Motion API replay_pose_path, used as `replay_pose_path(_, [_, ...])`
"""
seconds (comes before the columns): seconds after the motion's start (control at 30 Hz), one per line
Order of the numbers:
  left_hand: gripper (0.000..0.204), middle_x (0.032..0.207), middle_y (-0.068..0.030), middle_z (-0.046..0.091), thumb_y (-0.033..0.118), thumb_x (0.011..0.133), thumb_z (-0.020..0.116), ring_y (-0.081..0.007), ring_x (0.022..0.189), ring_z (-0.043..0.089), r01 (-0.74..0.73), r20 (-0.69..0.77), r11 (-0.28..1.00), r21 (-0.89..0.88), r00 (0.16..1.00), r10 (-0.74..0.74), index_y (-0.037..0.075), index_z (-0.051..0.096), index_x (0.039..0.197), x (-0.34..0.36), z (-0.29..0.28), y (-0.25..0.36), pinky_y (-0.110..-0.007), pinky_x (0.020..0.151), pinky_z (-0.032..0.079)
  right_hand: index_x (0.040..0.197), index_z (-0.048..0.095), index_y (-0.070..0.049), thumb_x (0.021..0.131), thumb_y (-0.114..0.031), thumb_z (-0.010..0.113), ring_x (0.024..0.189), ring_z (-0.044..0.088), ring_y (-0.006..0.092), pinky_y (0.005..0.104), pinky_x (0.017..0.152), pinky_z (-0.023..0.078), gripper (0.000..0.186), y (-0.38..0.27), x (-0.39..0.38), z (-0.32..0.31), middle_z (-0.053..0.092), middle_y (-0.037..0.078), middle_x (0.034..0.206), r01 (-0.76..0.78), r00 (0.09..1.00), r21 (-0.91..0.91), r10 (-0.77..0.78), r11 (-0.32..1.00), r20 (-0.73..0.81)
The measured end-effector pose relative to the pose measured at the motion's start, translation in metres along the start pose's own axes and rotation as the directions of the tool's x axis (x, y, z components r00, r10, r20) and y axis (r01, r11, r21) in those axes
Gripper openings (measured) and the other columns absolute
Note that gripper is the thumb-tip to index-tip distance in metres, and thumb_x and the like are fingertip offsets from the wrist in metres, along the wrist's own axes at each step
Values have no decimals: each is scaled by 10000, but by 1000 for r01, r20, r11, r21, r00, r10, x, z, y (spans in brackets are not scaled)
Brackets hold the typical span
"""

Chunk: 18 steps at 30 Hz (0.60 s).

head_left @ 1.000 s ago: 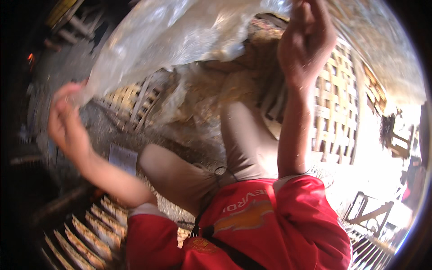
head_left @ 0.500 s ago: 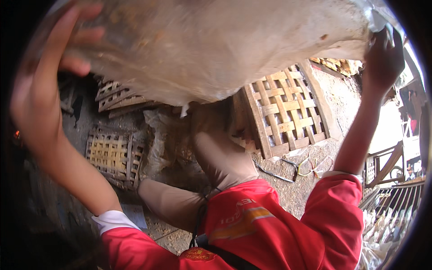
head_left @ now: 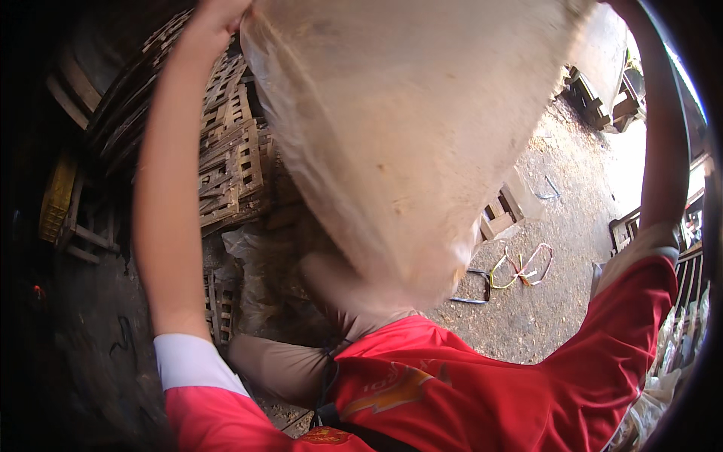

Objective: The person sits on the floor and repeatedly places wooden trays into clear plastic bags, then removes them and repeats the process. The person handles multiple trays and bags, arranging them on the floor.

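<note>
A big translucent plastic bag point(head_left: 407, 143) hangs in front of me, wide at the top and narrowing toward my knees. My left hand point(head_left: 218, 11) is raised to the top edge of the picture and grips the bag's left rim. My right forearm point(head_left: 663, 128) reaches up along the right side of the bag, and its hand is cut off by the picture's edge. Below are my red sleeves and brown trousers point(head_left: 279, 365).
Stacked wooden slat crates point(head_left: 226, 158) stand at the left behind my arm, with a yellow crate point(head_left: 56, 196) farther left. Wooden pallets point(head_left: 595, 98) lie at the top right. Coloured straps point(head_left: 520, 264) lie on the dirt ground; a metal railing point(head_left: 625, 233) is at right.
I have lifted the bag higher and turned to the right. Both arms have gone up, and my right hand has left the picture.
</note>
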<state>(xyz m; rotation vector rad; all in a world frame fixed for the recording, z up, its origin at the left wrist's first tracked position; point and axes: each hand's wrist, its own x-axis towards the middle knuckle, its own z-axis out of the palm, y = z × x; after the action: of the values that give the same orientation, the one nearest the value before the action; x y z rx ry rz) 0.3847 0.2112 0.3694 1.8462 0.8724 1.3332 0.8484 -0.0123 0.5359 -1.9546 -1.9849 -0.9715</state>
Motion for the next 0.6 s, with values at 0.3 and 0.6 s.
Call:
replay_pose_path(0.3, [196, 733, -86, 687, 198, 830, 729, -176, 663, 611, -262, -137, 902, 343, 936, 324, 14, 701, 891, -24, 105, -232, -377, 638, 495, 1333, 618, -45, 828, -163, 803, 1035, 668, 215, 362, 953, 536, 550, -106, -94, 210, 689, 120, 1187, -201, 972, 971, 148, 130, 181])
replay_pose_path(0.6, [132, 805, -210, 667, 72, 828, 658, -365, 775, 666, -75, -289, 945, 319, 942, 172, -34, 613, 891, -59, 201, -272, -445, 739, 505, 994, 608, 10, 874, -44, 631, 723, 660, 177, 339, 660, 584, 134, -85, -164, 333, 612, 54, 873, -684, 729, 703, -185, -193, 659])
